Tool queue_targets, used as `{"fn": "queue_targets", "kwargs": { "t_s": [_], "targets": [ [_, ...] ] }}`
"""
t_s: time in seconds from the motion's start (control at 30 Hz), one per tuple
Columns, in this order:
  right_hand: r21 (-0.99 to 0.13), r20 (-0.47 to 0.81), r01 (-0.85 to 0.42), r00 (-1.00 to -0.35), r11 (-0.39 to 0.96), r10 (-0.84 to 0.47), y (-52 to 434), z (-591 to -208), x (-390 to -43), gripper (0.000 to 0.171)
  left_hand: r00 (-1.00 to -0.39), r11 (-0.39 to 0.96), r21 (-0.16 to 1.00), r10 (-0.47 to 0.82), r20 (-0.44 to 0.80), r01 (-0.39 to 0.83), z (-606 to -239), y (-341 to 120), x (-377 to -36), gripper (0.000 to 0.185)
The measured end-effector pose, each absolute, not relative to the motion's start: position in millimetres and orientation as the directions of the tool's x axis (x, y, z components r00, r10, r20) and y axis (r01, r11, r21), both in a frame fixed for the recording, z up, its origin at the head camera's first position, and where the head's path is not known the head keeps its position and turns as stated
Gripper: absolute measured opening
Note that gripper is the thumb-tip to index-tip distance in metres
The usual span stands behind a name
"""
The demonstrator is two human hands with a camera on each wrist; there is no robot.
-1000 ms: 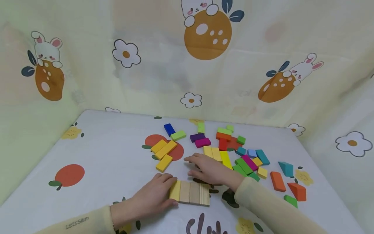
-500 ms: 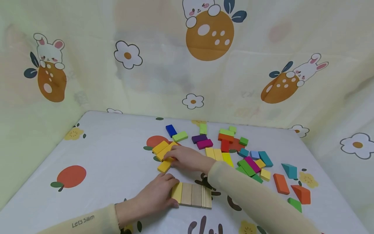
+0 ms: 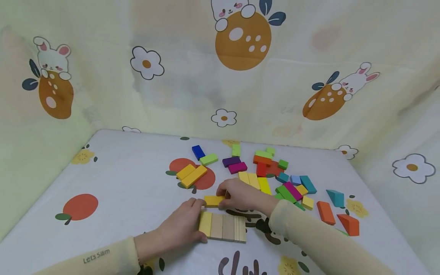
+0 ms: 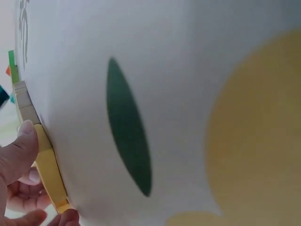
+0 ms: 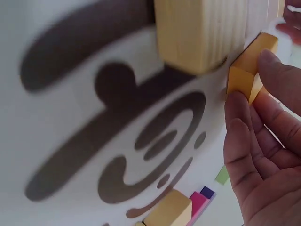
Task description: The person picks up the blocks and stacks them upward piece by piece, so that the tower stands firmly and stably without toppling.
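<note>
yellow sleeve coming in low on the left, and the left hand lies against the left end of a row of blocks, fingers curled round the pale yellow end piece, thumb on its near edge. the left wrist view backs that up: a thumb and fingertips bracket the yellow block's side. that row reads, left to right, one pale yellow piece and then three plain wood ones, flush side by side on the white printed cloth. just beyond it, the right hand pinches a darker yellow block by its right end, thumb and fingers closed on it, the block lying crosswise just behind the row's left half. whether it already sits on the cloth or is a touch above it, i can't tell.

by my reading, four pieces are laid and this is the fifth in play, not yet settled. plenty is left: two more yellow blocks wait further back on a red fruit print, and off to the right a loose scatter of coloured blocks in green, magenta, teal and orange lies untouched.
</note>
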State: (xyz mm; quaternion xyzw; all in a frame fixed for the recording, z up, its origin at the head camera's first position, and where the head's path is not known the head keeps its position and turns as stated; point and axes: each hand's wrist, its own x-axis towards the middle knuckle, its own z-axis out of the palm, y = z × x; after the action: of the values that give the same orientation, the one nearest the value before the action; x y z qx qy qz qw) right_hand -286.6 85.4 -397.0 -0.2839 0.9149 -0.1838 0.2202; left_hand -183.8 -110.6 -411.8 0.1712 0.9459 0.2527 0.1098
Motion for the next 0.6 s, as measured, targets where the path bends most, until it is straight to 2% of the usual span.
{"fn": "queue_targets", "kwargs": {
  "t_s": [0.13, 0.23, 0.4, 0.6],
  "targets": [
    [-0.494, -0.298, -0.44, -0.725, 0.75, -0.621, 88.1, -396.9, -279.6, 0.025, -0.923, 0.808, 0.528, 0.368, -0.109, 0.26, -411.8, -111.5, -186.0, 0.102],
    [-0.499, -0.307, -0.436, -0.719, 0.749, -0.624, 88.1, -396.8, -276.8, 0.025, -0.922, 0.8, 0.55, 0.367, -0.127, 0.242, -411.4, -112.8, -188.9, 0.109],
    [-0.5, -0.315, -0.433, -0.716, 0.75, -0.623, 89.2, -397.0, -273.8, 0.026, -0.912, 0.794, 0.572, 0.367, -0.184, 0.204, -410.8, -114.8, -193.6, 0.109],
    [-0.528, -0.289, -0.446, -0.706, 0.723, -0.647, 93.2, -398.4, -272.4, 0.026, -0.897, 0.795, 0.564, 0.394, -0.201, 0.223, -410.2, -116.4, -198.0, 0.103]
  ]
}}
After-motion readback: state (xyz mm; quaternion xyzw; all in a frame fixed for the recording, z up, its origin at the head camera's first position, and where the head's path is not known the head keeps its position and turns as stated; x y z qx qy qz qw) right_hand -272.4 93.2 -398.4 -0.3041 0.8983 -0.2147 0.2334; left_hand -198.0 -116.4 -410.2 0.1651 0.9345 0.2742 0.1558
